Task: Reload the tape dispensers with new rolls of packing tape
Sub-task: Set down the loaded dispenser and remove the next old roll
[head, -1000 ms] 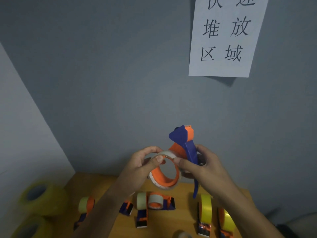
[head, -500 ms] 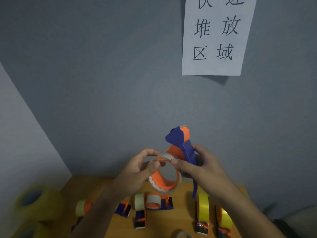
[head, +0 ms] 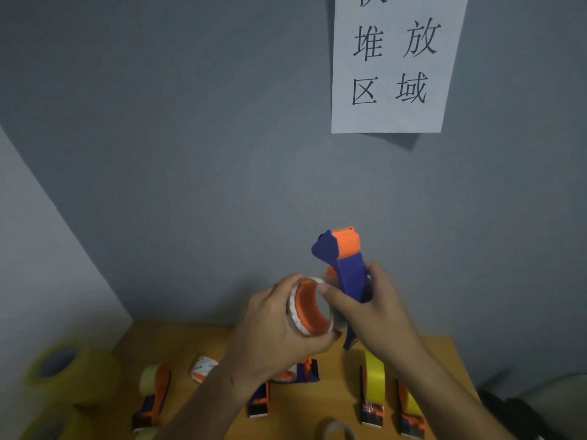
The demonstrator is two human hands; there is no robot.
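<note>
I am working above a wooden table [head: 324,404] set against a grey wall [head: 190,154] that is carrying a paper sign [head: 394,65]. Yellow rolls [head: 66,373] are sitting blurred at the table's left edge, and several loaded dispensers [head: 371,392] are standing in a row along the table below my arms.

I am holding the blue and orange dispenser [head: 346,271] up in the air, nose pointing upward. My right hand [head: 374,312] is gripping its frame, fingers curled round the body and thumb lying toward the roll. My left hand [head: 273,331] is wrapping round the clear tape roll [head: 309,308], which is sitting against the dispenser's side with an orange hub showing inside it.

My judgement: I am seating the roll on the hub. To do it well I should be pressing squarely along the hub's axis, keeping the frame steady with the right hand, and pushing until the roll is sitting flush. A tilted roll is likely to be jamming. Which way the tape is unwinding I cannot tell; I should be checking that before threading it toward the nose
</note>
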